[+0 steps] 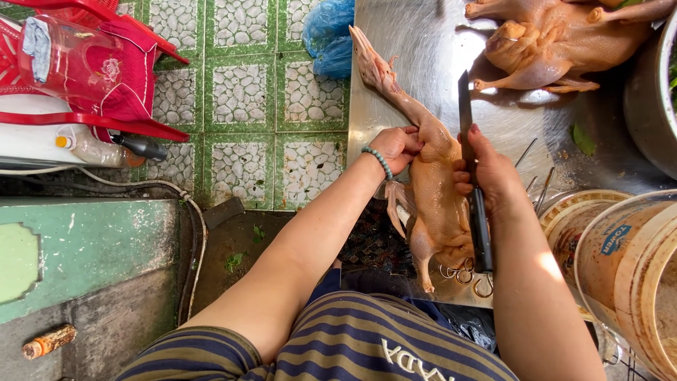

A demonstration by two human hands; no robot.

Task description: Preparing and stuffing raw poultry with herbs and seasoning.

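A plucked, marinated duck [438,194] lies lengthwise on a steel table [423,56], its neck and head stretched toward the far left corner. My left hand [396,147], with a green bead bracelet on the wrist, grips the duck at the base of the neck. My right hand [488,173] holds a long dark knife [471,162] upright along the duck's right side, blade pointing away from me. Several metal hooks [465,274] lie near the duck's tail end.
A second duck [557,42] lies at the far right of the table. Plastic buckets [620,261] stand at my right, a large metal pot [652,92] beyond them. A blue bag [330,35], red plastic stool [92,70] and green concrete block [84,240] sit on the tiled floor to the left.
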